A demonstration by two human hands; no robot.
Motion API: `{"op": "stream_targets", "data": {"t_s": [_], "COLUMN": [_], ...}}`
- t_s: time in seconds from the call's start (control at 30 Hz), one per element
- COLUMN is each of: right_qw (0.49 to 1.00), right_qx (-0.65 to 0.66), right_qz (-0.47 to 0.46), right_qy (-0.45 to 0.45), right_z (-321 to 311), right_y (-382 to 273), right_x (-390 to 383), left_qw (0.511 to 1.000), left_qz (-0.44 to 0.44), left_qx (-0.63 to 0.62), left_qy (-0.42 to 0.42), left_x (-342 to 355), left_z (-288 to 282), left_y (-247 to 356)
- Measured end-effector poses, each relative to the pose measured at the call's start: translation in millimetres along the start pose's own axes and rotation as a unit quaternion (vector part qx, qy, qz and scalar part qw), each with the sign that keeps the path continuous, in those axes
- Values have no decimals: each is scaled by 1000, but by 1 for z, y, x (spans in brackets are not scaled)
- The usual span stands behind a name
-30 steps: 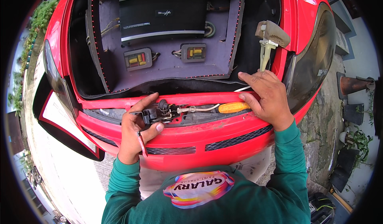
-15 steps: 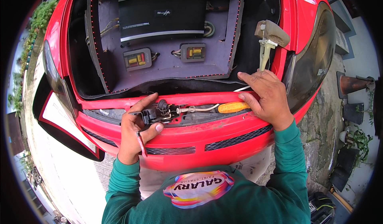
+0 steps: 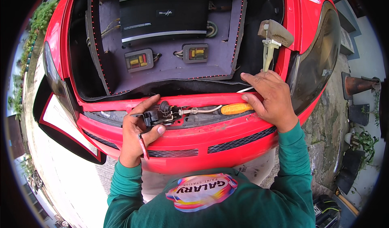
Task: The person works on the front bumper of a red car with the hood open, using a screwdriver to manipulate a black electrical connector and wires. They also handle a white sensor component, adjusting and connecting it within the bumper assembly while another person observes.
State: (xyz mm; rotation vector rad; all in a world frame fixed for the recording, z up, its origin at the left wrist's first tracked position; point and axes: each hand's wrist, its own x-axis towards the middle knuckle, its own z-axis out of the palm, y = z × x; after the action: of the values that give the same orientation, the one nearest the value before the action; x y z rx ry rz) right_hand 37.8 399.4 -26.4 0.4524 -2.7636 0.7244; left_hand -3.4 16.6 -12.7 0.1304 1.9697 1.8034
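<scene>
My left hand (image 3: 137, 132) grips a black latch mechanism (image 3: 156, 115) at the red car's front edge, thumb on the near side and fingers round the far side. From the latch a pale cable (image 3: 208, 110) runs right. A stretch of it shows again past the red rim and passes into my right hand (image 3: 273, 100). That hand is closed round the cable; index finger and thumb point left, the other fingers mostly hidden. Beside the thumb lies a yellow screwdriver handle (image 3: 236, 108). Just beyond the knuckles stands a cream plastic piece (image 3: 269, 54) with a brown block (image 3: 277, 33).
An open compartment holds a grey-purple box (image 3: 170, 72) with a black amplifier (image 3: 164, 17) and two fuse holders (image 3: 139, 60). A red bumper (image 3: 182, 147) curves in front of me. Dark headlights (image 3: 320, 49) flank the opening. Flowerpots (image 3: 358, 115) stand at the right.
</scene>
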Motion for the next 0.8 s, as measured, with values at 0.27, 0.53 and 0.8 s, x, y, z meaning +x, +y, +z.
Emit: {"op": "stream_targets", "data": {"t_s": [0.27,0.53,0.8], "right_qw": [1000,1000,1000], "right_qx": [-1,-3,-3], "right_qz": [8,8,10], "right_qy": [-2,1,-2], "right_z": [0,1,0], "right_y": [-2,-2,-2], "right_x": [1,1,1], "left_qw": [1000,1000,1000], "left_qz": [-4,0,-3], "left_qx": [-17,-14,-29], "left_qy": [2,4,5], "left_x": [0,0,-1], "left_z": [0,0,1], "left_y": [-2,-3,-3]}}
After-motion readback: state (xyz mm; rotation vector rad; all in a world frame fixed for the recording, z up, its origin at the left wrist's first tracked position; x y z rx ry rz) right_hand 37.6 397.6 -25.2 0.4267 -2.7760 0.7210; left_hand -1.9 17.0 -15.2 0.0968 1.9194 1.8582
